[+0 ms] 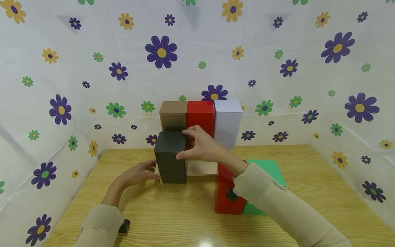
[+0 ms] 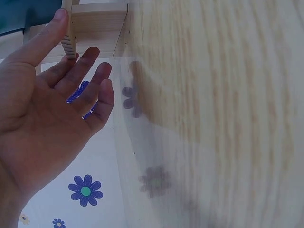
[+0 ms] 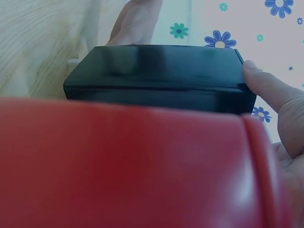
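Note:
A black box [image 1: 171, 164] stands upright at the front left of a low wooden stand [image 1: 202, 168]. My right hand [image 1: 200, 145] reaches in from the right, thumb and forefinger spread at the box's upper right side. In the right wrist view a digit touches the black box [image 3: 161, 71] at its top edge. My left hand [image 1: 139, 174] is beside the box's lower left. In the left wrist view that hand [image 2: 42, 104] has its thumb against the stand's end panel [image 2: 70, 38], the other fingers loosely bent. Behind the black box stand brown [image 1: 174, 111], red [image 1: 200, 111] and white [image 1: 228, 123] boxes.
At the right, a red box [image 1: 229, 199] and a green box [image 1: 268, 171] stand side by side on the wooden table [image 1: 172, 219], with more red behind, partly hidden by my right forearm. A flower-patterned white cloth [image 1: 197, 75] surrounds the table.

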Demonstrator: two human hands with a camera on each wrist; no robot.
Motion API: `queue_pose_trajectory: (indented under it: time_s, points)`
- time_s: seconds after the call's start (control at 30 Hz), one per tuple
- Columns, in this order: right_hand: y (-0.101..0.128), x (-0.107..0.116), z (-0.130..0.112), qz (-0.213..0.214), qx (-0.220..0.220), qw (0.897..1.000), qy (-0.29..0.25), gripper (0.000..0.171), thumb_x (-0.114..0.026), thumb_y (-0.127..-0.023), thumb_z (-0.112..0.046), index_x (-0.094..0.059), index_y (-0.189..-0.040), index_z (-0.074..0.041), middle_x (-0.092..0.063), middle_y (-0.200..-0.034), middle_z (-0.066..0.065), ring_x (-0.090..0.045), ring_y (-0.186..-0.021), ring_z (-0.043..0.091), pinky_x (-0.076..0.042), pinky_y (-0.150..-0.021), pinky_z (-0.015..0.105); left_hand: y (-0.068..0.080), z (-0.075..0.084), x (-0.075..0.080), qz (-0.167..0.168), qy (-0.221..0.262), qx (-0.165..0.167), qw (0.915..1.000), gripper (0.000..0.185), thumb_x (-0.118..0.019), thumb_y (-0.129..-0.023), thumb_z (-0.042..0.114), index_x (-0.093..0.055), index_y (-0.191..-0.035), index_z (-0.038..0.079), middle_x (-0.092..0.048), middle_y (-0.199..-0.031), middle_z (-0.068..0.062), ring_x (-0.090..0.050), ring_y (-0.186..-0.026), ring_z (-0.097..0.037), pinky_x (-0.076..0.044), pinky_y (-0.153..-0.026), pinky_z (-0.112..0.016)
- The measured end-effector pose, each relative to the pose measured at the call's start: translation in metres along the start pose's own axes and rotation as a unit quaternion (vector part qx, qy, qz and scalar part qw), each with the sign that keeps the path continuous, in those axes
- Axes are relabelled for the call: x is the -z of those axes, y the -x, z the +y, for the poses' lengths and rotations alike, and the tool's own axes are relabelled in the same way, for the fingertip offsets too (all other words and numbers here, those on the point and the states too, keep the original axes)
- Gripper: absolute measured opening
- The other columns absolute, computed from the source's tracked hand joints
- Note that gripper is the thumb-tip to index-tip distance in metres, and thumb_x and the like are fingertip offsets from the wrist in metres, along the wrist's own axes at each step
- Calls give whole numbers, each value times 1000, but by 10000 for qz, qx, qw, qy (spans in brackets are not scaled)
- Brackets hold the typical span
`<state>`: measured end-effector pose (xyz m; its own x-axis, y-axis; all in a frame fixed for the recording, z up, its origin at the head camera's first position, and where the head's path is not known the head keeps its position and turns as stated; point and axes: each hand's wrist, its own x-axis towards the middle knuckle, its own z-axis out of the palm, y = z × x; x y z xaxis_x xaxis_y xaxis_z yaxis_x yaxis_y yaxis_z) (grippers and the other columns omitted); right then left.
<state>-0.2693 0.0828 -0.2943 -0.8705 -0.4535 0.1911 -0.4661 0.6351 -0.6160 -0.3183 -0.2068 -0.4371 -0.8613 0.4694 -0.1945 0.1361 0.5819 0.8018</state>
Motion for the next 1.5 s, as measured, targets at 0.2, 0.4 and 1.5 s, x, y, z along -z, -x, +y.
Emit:
queue_pose_trajectory:
  time_s: [0.2,0.4,1.5]
  points:
    - [3,2,-2,-107,249,9994,219,77,-73,-70,-46,-44,-133,-12,-43,-132,-1,-44,-114,16,-41,-93,34,0,0,0,-6,-49,-30,10000,68,-67,-77,43,-39,-136,25,-46,-129,-1,-44,-116,-23,-38,-92,-47]
    - [4,3,-4,-210,471,9986,133,73,-75,-70,-41,-45,-130,-12,-48,-123,-1,-50,-103,19,-45,-84,28,0,1,0,53,-80,-80,9999,66,-68,-77,41,-41,-135,25,-47,-129,1,-43,-117,-23,-35,-95,-49]
    - [75,40,2,-550,513,9969,-230,69,-72,-72,-42,-45,-129,-13,-46,-124,-5,-48,-108,16,-45,-86,38,2,1,-2,-54,-222,-329,9992,74,-63,-83,38,-28,-143,13,-45,-132,-8,-45,-116,-27,-40,-91,-47]
